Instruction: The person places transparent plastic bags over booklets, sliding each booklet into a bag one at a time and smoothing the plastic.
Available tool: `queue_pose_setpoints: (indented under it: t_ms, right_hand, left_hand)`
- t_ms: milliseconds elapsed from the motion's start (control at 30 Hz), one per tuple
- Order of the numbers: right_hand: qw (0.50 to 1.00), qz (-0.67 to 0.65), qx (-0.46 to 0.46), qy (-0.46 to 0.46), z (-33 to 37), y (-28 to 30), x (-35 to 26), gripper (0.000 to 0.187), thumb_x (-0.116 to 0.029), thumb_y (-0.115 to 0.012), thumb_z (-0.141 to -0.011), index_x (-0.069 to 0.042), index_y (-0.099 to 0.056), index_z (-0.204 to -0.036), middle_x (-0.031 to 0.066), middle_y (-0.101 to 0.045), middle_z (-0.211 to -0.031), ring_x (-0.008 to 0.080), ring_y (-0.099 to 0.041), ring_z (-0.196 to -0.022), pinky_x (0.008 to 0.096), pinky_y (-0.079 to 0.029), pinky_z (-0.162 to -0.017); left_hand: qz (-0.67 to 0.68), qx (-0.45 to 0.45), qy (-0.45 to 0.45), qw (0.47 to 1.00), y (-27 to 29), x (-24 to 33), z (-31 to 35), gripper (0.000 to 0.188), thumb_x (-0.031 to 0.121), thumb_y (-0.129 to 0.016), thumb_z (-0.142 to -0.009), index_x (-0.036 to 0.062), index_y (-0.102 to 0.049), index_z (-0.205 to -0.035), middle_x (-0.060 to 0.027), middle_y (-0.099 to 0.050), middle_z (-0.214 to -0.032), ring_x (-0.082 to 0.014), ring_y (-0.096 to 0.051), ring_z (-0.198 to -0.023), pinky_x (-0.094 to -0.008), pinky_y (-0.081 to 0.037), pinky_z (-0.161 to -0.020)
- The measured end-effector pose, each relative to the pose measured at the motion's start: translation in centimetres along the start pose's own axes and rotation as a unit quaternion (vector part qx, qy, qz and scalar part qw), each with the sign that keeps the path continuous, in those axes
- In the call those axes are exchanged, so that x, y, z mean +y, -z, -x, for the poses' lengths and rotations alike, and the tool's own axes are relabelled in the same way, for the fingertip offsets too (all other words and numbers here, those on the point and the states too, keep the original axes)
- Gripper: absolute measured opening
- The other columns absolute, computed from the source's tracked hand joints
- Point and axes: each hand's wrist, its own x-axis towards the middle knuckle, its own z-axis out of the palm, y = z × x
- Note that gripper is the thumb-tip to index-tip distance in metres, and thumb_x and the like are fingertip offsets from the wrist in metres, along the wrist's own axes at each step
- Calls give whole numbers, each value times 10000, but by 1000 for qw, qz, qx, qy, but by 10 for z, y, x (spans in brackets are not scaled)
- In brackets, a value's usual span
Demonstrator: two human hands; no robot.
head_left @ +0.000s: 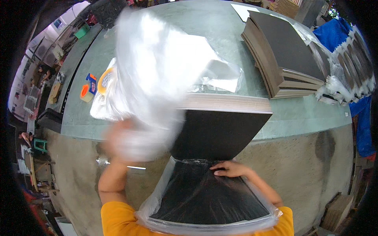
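My left hand (118, 135), smeared by motion, is raised at the left with a clear plastic bag (151, 67) billowing up from it over the table. My right hand (230, 169) rests on a black panel covered in clear plastic (208, 196), thumb and index finger apart. This wrapped panel lies close against my body, its bottom edge toward me. Just beyond it, a thick stack of boards (220, 131) with a black face and pale layered edges stands at the table's near edge. The bag hides the stack's left part.
On the green table (291, 128), a tape dispenser (89, 88) and a yellow tape roll (104, 80) lie left, beside white plastic sheets (104, 108). Dark boards (285, 47) are piled at right, next to plastic-wrapped bundles (350, 63). A green stool (40, 145) stands far left.
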Motion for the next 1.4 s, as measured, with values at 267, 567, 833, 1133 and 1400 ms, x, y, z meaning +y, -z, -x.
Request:
queue_pose_setpoints:
  t_ms: [267, 567, 833, 1133, 1400]
  right_hand:
    - [932, 131, 294, 165, 4, 6, -152, 501, -230, -650, -687, -27, -463, -1104, 138, -557, -973, 224, -550, -917, 317, -439, -749]
    - [862, -377, 309, 142, 35, 41, -122, 509, -317, -686, -643, 50, -542, -966, 67, -596, -788, 112, -556, -665, 216, -450, -601]
    - [918, -282, 278, -2, 41, 43, -111, 183, -148, -701, -677, -2, -591, -681, 34, -589, -653, 65, -525, -599, 212, -422, -530]
    - [806, -525, 194, 190, 18, 37, -128, 186, -188, -609, -769, -24, -559, -695, 12, -542, -582, 86, -504, -520, 224, -414, -493]
    - [680, -606, 312, 271, 94, 70, -62, 125, -158, -531, -818, -46, -524, -762, 27, -531, -637, 100, -497, -521, 232, -420, -464]
  left_hand:
    - [-41, -513, 130, 848, -97, -6, 79, 384, 349, -375, -848, 12, -559, -850, -202, -563, -741, -359, -551, -748, -444, -436, -630]
    - [157, -305, 606, 717, -55, -18, 69, 771, 670, -304, -763, 70, -392, -1240, -197, -435, -1203, -322, -393, -1121, -533, -287, -880]
    - [50, -180, 454, 871, -38, -26, 68, 424, 386, -568, -769, 27, -541, -994, -125, -561, -958, -179, -526, -868, -293, -423, -705]
    - [253, -277, 157, 914, -79, 34, 34, 292, 260, -584, -781, -8, -515, -688, -47, -492, -570, -111, -463, -535, -279, -381, -505]
    - [-17, -22, 570, 821, 19, -185, 277, 143, 111, -569, -686, -14, -578, -618, -28, -513, -534, -123, -466, -482, -284, -381, -451]
